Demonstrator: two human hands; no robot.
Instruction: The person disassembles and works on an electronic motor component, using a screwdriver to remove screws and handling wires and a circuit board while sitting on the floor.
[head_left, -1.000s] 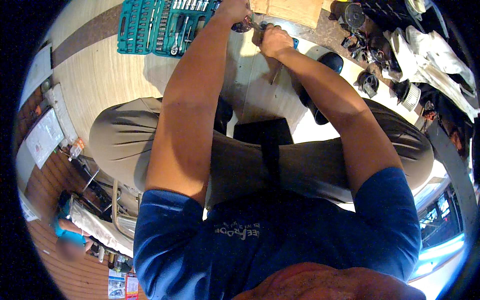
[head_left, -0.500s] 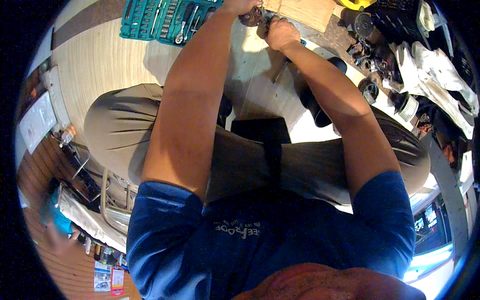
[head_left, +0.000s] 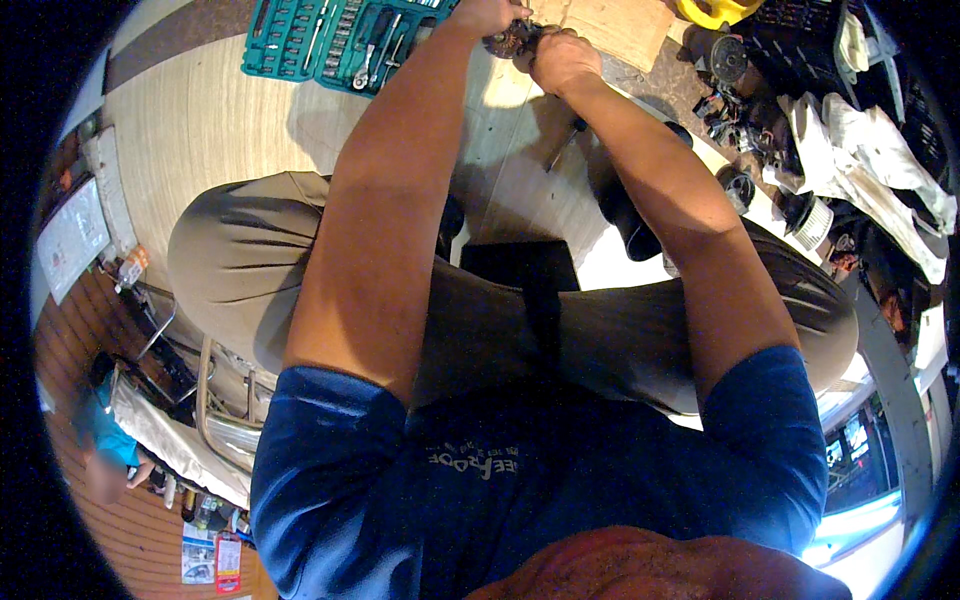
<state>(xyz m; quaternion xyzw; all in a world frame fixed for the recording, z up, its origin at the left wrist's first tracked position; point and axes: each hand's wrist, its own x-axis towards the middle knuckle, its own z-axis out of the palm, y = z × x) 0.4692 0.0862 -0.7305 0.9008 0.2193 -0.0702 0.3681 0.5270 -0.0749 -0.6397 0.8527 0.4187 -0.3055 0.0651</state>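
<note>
"Fingers [head_left: 520,13] of your left hand [head_left: 487,16] bend at the upper left of a dark round metal part [head_left: 510,41]. How tightly they close you can't tell, since the top edge of the view cuts that hand off."

"And your right hand?"

"Your right hand [head_left: 567,63] has its fingers curled down with hardly any opening, closed on the right side of the same part. Their tips are hidden, so you can't see exactly where they press. The part sits between your two sets of fingers."

"What lies to the left of them?"

"Your teal socket-set case [head_left: 300,68], lid open, just past your left wrist, with a ratchet wrench [head_left: 363,74] in it."

"Beyond your right fingers?"

"A flat tan cardboard piece [head_left: 620,32]. To their right, you have a dark cylindrical motor [head_left: 724,60]; farther right and closer to your body, a white-finned blower wheel [head_left: 817,226], near a crumpled white cloth [head_left: 850,150]."

"Anything on your side of those right fingers?"

"A thin-shafted tool [head_left: 562,150], apparently a screwdriver, lying on the wood-patterned floor [head_left: 220,110], apart from your hand."
</note>
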